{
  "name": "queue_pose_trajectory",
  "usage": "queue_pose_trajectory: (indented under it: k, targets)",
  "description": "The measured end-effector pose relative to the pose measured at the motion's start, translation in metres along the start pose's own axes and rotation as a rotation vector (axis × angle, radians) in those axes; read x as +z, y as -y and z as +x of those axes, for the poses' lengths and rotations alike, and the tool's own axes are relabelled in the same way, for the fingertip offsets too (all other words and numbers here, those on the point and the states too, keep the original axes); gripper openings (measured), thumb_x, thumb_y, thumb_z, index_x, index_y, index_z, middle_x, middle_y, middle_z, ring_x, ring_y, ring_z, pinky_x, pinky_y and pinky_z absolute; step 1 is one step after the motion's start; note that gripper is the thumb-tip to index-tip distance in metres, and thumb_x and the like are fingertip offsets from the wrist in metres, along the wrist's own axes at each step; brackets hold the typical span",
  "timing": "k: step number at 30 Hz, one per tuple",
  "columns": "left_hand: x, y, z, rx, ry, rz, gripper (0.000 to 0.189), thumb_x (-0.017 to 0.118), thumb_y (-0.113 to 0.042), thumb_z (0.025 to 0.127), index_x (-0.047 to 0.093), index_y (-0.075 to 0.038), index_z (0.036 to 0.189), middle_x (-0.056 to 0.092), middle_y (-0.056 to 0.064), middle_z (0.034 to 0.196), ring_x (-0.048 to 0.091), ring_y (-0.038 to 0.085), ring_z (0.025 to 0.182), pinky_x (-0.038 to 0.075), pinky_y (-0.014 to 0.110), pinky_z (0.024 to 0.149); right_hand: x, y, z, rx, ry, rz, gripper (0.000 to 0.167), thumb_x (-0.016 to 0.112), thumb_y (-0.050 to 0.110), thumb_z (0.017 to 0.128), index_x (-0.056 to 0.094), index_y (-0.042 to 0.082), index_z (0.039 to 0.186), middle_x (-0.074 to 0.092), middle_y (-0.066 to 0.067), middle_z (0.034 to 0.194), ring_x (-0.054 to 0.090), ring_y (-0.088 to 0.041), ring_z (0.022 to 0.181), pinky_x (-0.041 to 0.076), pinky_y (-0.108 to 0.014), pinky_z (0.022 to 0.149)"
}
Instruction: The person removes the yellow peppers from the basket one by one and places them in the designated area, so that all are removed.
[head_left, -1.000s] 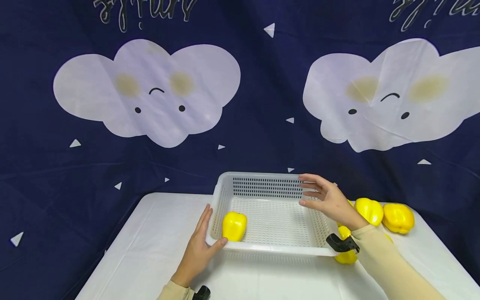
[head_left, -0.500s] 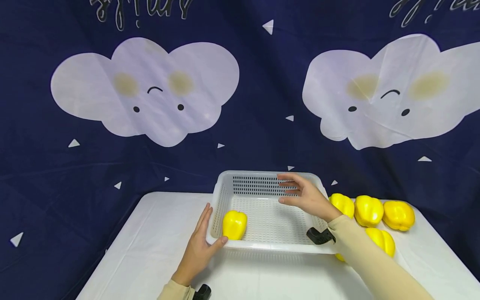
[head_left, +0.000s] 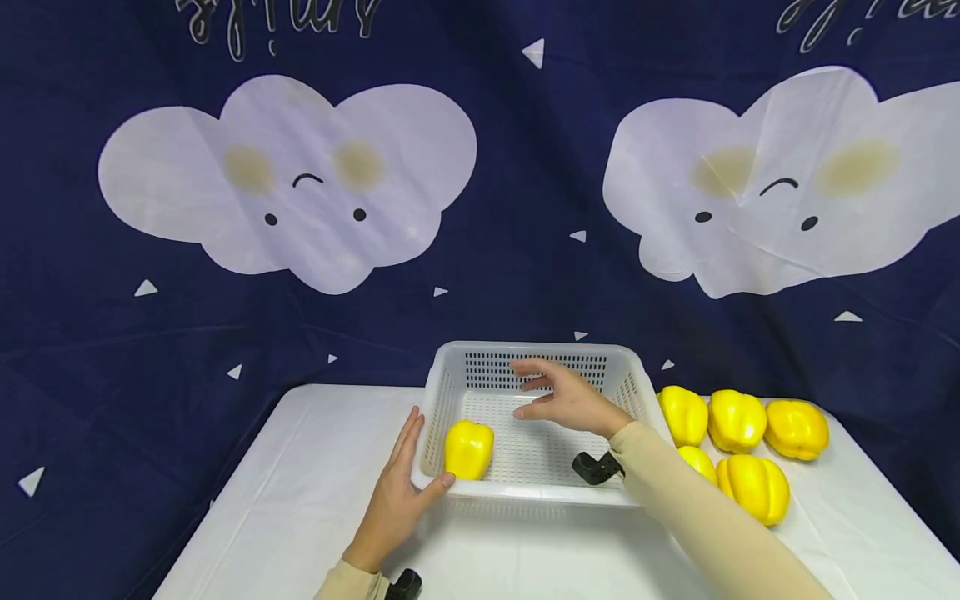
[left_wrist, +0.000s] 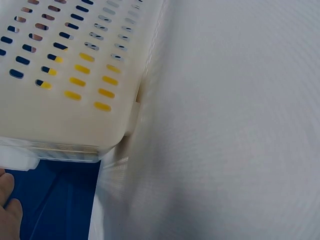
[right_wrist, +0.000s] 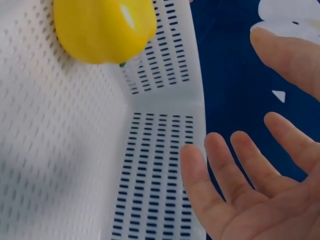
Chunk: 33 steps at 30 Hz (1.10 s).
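Note:
A white slotted plastic basket [head_left: 542, 495] sits on the table with one yellow bell pepper [head_left: 469, 451] inside, at its left front corner. My left hand [head_left: 396, 497] rests against that corner, its fingers straight along the outer left wall and its thumb on the front rim. In the left wrist view, yellow shows through the basket's slots. Over the basket's middle, my right hand [head_left: 564, 397] is held with fingers spread and nothing in it. In the right wrist view the pepper [right_wrist: 105, 30] lies beyond the spread fingertips.
Several yellow bell peppers [head_left: 737, 421] lie on the white-covered table [head_left: 300, 467], right of the basket. Behind the table hangs a dark blue cloth [head_left: 525, 208] printed with clouds.
My right hand has moved left from the basket's right rim to above its middle, fingers spread. The left hand and the pepper in the basket stay where they were.

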<state>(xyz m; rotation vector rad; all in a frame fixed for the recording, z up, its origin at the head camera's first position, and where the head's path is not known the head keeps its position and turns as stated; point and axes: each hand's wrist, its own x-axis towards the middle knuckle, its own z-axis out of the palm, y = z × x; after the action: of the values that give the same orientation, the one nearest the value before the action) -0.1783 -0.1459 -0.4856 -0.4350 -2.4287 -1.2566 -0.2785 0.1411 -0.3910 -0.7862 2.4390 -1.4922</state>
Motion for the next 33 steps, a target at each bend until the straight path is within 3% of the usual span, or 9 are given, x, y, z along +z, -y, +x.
queue_pose_trajectory:
  k: [8,16,23,26,33]
  targets:
    - [0.0,0.002,0.0,-0.003,-0.001,0.001,0.089,0.077,-0.033,0.088,0.028,-0.005,0.158,0.019,0.002,0.167,0.026,0.032,0.15,0.028,0.058,0.115,0.016,-0.001,0.01,0.004,0.092,-0.047,0.072,0.085,0.017,0.082,0.051,0.007,0.144,0.057,-0.014,0.139,0.06,-0.036,0.122,0.056,-0.037,0.094]
    - [0.0,0.003,0.0,0.01,-0.006,0.005,0.088,0.076,-0.032,0.088,0.028,-0.004,0.158,0.019,0.004,0.167,0.027,0.036,0.149,0.029,0.063,0.113,0.032,0.0,0.018,0.056,0.231,-0.012,0.069,0.084,0.012,0.08,0.053,0.006,0.142,0.059,-0.017,0.133,0.062,-0.041,0.117,0.058,-0.036,0.09]
    - [0.001,0.002,0.0,-0.004,0.001,-0.016,0.089,0.077,-0.033,0.088,0.029,-0.006,0.158,0.019,0.0,0.167,0.025,0.031,0.15,0.028,0.061,0.114,0.04,0.002,0.022,0.12,0.289,-0.089,0.069,0.085,0.015,0.079,0.054,0.008,0.141,0.06,-0.019,0.133,0.069,-0.026,0.104,0.058,-0.037,0.087]
    - [0.001,0.001,0.0,-0.005,0.004,-0.017,0.089,0.077,-0.033,0.088,0.029,-0.006,0.158,0.019,0.001,0.167,0.026,0.032,0.149,0.029,0.062,0.114,0.043,0.004,0.023,0.129,0.32,-0.097,0.069,0.085,0.014,0.078,0.055,0.006,0.14,0.061,-0.022,0.132,0.071,-0.026,0.099,0.06,-0.038,0.082]
    - [0.0,0.001,0.001,-0.005,0.009,-0.008,0.089,0.076,-0.033,0.088,0.028,-0.007,0.158,0.019,0.003,0.167,0.025,0.032,0.15,0.029,0.062,0.114,0.049,0.006,0.027,0.12,0.362,-0.185,0.07,0.085,0.018,0.078,0.056,0.005,0.139,0.063,-0.017,0.129,0.067,-0.03,0.109,0.055,-0.042,0.094]
